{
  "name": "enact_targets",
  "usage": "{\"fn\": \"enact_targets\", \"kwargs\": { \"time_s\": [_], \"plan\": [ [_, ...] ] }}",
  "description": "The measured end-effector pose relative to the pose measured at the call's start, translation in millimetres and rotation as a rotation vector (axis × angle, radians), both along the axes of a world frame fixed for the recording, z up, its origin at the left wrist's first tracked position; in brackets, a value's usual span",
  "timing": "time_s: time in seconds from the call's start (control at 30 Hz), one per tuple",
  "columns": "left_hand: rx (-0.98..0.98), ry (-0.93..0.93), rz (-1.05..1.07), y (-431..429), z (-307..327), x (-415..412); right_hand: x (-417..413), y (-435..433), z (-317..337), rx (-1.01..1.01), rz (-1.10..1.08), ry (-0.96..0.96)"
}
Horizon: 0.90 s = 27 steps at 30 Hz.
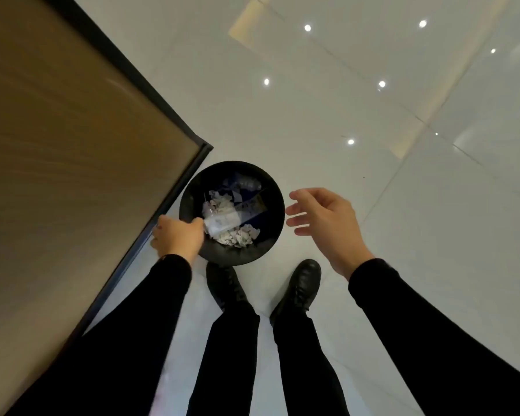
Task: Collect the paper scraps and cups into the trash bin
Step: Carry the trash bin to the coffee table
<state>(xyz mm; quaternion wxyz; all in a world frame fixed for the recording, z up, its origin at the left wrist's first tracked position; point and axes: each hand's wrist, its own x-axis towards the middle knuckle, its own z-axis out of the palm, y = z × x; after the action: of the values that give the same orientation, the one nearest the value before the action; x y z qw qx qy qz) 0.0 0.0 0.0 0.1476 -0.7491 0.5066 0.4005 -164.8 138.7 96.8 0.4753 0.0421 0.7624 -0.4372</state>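
The left hand (177,237) hangs over the bin (275,205) at about 8 o'clock on its rim, knuckles up and fingers curled down and inward. Its fingertips meet the end of a pale strip (222,225) lying just inside the bin. Whether they pinch it or only touch it, I cannot tell (that spot is blurred). The right hand (321,217) is out at the bin's 3 o'clock, just off the rim. Its palm faces the bin, the fingers are loosely spread and nearly straight, and it holds nothing. Both arms come in from 6 o'clock in black sleeves (418,319).

The bin is round and black and stands on the floor (373,175). Crumpled white scraps (237,235) are heaped inside it, mostly from the centre toward 6 o'clock. The pale strip lies across them, toward 8 o'clock. Up toward 12 and 2 o'clock something clear and glossy catches the light, too blurred for me to say whether it is a cup.

Just beside the bin, at its 10 to 11 o'clock, is the corner of a table (72,145) with a brown top and a dark edge. That edge runs down past the left hand. At the bin's 6 o'clock stand two black shoes under black trouser legs. The toe of the left shoe (224,286) is right against the bin, and the right shoe (300,286) is a little apart at 5 o'clock. The floor is glossy white tile, mirroring small round lights.
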Motion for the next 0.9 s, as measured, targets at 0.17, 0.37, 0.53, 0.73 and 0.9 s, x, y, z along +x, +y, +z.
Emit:
{"fn": "enact_targets", "kwargs": {
  "time_s": [0.17, 0.37, 0.53, 0.73, 0.9],
  "plan": [
    [0.284, 0.151, 0.138, 3, -36, 23, 1, 1, -31, -0.001, -0.008, -0.014],
    [0.095, 0.090, -0.057, 13, -28, 12, -10, 11, -24, 0.025, -0.029, -0.010],
    [0.029, 0.157, -0.175, 14, 26, -41, -31, 26, 24, 0.057, -0.049, -0.008],
    [-0.021, 0.245, -0.184, 2, 154, -105, -79, 34, 128, 0.073, -0.099, -0.029],
    [-0.114, 0.393, -0.288, 0, 284, -174, -123, 38, 221, 0.138, -0.124, -0.116]
  ]
}}
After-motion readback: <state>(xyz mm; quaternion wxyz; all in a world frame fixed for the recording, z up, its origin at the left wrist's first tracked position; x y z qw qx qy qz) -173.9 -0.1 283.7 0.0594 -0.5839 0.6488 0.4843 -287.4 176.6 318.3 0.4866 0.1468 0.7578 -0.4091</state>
